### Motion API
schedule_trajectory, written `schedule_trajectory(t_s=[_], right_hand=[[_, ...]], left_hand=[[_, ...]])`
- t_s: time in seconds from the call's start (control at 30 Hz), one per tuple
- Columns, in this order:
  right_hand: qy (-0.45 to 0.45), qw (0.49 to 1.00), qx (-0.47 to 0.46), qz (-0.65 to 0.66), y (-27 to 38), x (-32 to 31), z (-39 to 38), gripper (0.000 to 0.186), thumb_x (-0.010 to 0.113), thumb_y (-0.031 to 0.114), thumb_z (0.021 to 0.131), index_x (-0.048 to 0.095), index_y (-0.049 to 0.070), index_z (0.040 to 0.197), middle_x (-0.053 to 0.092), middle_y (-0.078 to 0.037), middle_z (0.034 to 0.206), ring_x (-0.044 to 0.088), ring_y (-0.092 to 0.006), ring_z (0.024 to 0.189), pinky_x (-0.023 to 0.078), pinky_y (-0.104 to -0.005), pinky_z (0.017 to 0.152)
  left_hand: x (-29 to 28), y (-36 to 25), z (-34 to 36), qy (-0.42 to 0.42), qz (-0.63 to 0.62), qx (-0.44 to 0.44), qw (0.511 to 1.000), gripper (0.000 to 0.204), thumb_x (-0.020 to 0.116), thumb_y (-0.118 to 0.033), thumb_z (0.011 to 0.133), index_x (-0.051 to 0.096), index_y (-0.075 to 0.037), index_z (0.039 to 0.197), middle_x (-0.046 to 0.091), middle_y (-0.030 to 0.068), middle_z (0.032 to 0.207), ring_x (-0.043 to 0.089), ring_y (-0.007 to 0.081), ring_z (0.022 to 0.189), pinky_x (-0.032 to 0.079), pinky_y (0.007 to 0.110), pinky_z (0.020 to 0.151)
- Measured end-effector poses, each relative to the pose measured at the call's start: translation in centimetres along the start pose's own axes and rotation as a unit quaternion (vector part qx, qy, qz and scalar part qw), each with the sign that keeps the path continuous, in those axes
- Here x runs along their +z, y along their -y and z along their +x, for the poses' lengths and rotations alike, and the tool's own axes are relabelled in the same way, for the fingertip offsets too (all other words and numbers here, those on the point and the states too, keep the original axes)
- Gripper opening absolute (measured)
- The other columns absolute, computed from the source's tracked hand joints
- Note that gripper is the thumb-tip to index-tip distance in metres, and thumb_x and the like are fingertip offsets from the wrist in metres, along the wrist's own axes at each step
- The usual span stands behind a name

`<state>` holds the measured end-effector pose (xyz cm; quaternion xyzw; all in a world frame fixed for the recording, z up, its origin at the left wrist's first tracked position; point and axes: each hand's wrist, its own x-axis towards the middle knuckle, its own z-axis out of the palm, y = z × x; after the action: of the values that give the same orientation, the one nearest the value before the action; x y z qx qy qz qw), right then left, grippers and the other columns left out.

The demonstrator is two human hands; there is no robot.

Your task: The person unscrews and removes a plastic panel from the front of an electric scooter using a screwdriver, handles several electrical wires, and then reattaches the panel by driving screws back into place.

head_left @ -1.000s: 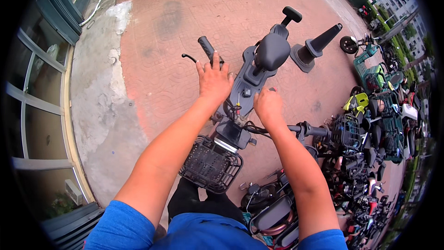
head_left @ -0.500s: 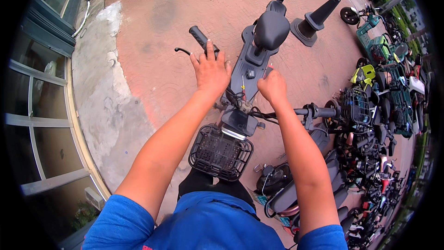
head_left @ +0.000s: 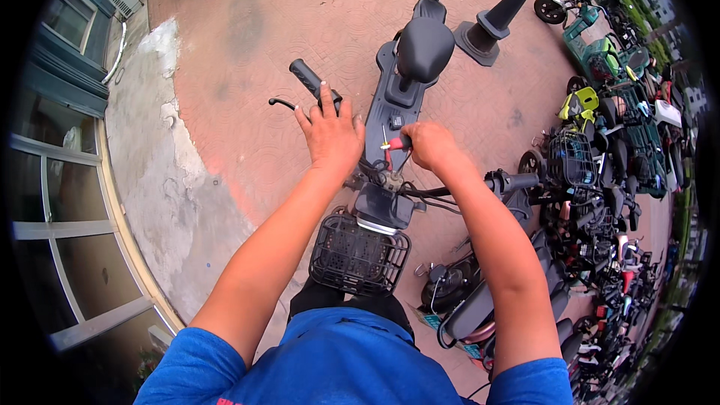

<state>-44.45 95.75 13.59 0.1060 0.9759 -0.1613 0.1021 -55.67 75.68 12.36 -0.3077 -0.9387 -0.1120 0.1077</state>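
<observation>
An electric scooter stands before me, its black seat (head_left: 425, 49) and grey footboard (head_left: 397, 97) beyond the handlebar. My left hand (head_left: 333, 137) lies with fingers spread by the left handlebar grip (head_left: 306, 76); one fingertip appears to touch the inner end of that grip. My right hand (head_left: 431, 144) is closed around a red-and-black-handled tool (head_left: 397, 143), held over the near end of the footboard. The tool's working end cannot be made out. Just beside it is a thin screwdriver (head_left: 387, 151) with a red and yellow handle. Black cables (head_left: 427, 193) run below my right hand.
A black wire basket (head_left: 358, 255) is at the scooter's front, close to my body. A dark traffic cone (head_left: 495, 24) stands beyond on the right. Parked scooters (head_left: 592, 157) crowd the right side. A glazed building front (head_left: 75, 202) runs along the left.
My right hand has moved nearer and slightly left, bringing the red-and-black tool beside the screwdriver. My left hand stays by the grip. The view has shifted a little.
</observation>
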Motion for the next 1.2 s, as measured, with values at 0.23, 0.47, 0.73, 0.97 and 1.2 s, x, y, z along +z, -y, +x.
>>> schedule_trajectory(t_s=[0.23,0.47,0.73,0.97,1.2], right_hand=[[-0.150,0.977,0.139,0.062,4.7,3.0,-2.9,0.050,0.088,0.017,0.084,0.065,0.005,0.126,0.040,-0.043,0.158,0.057,-0.0554,0.135,0.053,-0.0539,0.107],[-0.410,0.843,0.178,0.299,6.9,7.8,-4.3,0.066,0.081,0.016,0.095,0.054,0.008,0.155,0.021,-0.042,0.172,0.038,-0.0561,0.153,0.040,-0.0497,0.122],[-0.491,0.505,0.175,0.688,9.6,8.5,-2.8,0.051,0.066,0.011,0.107,0.051,-0.002,0.155,0.048,-0.017,0.164,0.053,-0.0298,0.147,0.044,-0.0414,0.119],[-0.458,0.451,0.134,0.754,7.2,10.0,-2.6,0.052,0.067,0.013,0.106,0.053,-0.003,0.154,0.061,-0.011,0.148,0.057,-0.0218,0.134,0.044,-0.0368,0.116],[-0.480,0.441,0.166,0.740,6.6,11.3,-1.6,0.050,0.069,0.017,0.106,0.058,-0.006,0.150,0.067,-0.011,0.140,0.061,-0.0204,0.127,0.044,-0.0364,0.114]], left_hand=[[-0.2,0.1,0.0,-0.009,0.004,-0.002,1.000,0.049,0.068,-0.034,0.097,0.067,-0.012,0.141,0.039,0.0245,0.168,0.055,0.0395,0.128,0.024,0.069,0.125],[-0.1,-0.2,-0.2,-0.009,-0.002,-0.002,1.000,0.050,0.068,-0.035,0.098,0.067,-0.011,0.142,0.038,0.0248,0.168,0.054,0.0395,0.128,0.023,0.069,0.125],[-0.5,-0.1,-0.2,-0.013,-0.013,-0.004,1.000,0.052,0.069,-0.033,0.097,0.066,-0.010,0.143,0.037,0.0259,0.168,0.054,0.0398,0.129,0.023,0.069,0.125],[-0.4,-0.1,-0.2,-0.012,-0.009,-0.007,1.000,0.052,0.069,-0.034,0.097,0.066,-0.010,0.142,0.036,0.0252,0.169,0.054,0.0398,0.128,0.023,0.069,0.125],[-0.1,0.0,-0.2,-0.014,-0.016,-0.006,1.000,0.051,0.069,-0.035,0.097,0.066,-0.010,0.142,0.036,0.0246,0.170,0.054,0.0397,0.128,0.023,0.070,0.125]])
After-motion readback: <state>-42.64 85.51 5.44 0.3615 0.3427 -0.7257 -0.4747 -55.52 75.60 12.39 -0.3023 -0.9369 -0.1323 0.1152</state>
